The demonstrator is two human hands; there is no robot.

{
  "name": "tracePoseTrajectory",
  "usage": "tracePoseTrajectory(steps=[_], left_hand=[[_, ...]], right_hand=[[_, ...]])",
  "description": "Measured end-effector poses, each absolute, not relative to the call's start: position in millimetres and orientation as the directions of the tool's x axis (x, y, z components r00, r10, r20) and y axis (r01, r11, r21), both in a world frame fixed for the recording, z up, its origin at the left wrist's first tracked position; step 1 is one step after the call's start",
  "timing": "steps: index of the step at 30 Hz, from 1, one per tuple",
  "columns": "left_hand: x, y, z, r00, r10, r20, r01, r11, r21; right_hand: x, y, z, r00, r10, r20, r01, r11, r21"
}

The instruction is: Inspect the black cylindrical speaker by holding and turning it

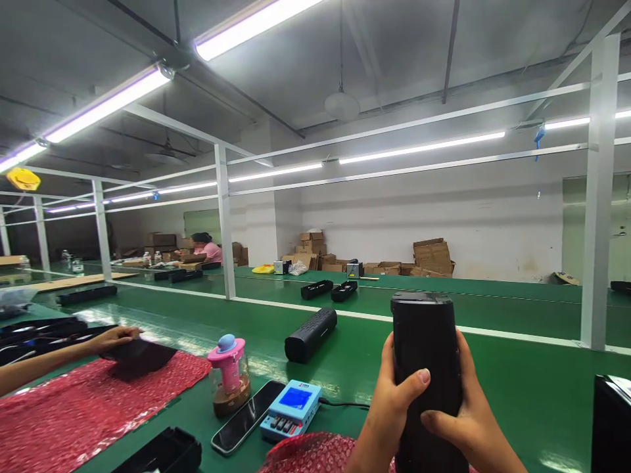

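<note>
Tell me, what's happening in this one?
A person's left hand and right hand hold a black oblong unit upright between them, both thumbs across its near face. On the green table to its left are a blue device with a lit screen, a phone and a pink-topped cup. Farther left, a co-worker's hand holds a dark piece over red bubble wrap.

We hold our left hand curled in a grip, thumb angled toward our right hand, which grips opposite, its thumb just lower; our wrists sit below both hands.
</note>
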State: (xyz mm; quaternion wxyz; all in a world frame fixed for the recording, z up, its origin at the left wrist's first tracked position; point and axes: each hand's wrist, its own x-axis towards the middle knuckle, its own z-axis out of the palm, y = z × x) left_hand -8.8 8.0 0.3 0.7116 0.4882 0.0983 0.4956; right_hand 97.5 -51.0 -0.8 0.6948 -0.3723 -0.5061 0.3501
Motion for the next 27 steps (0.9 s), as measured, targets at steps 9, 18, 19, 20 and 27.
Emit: tracePoseTrajectory(steps=[9,18,19,20,27], left_hand=[[-9.3,4.6,4.1,0.490,0.800,0.348,-0.602,0.021,0.798],[-6.8,8.7,-0.7,0.473,0.804,0.361,-0.602,-0.004,0.799],[-6.8,8.6,-0.7,0.474,0.807,0.353,-0.598,0.001,0.801],[-6.8,8.4,-0.6,0.474,0.810,0.346,-0.597,0.006,0.802],[-6.4,11.8,-3.0,0.485,0.801,0.352,-0.593,0.005,0.805]], right_hand=[[97.0,-52.4,3.0,0.234,0.883,0.407,-0.147,0.446,-0.883],[97.8,-51.6,2.2,0.233,0.887,0.399,-0.165,0.441,-0.882],[97.4,-51.7,2.5,0.236,0.887,0.397,-0.164,0.439,-0.883],[97.2,-51.8,2.8,0.239,0.888,0.393,-0.161,0.435,-0.886],[96.4,-51.7,3.9,0.256,0.878,0.404,-0.142,0.448,-0.883]])
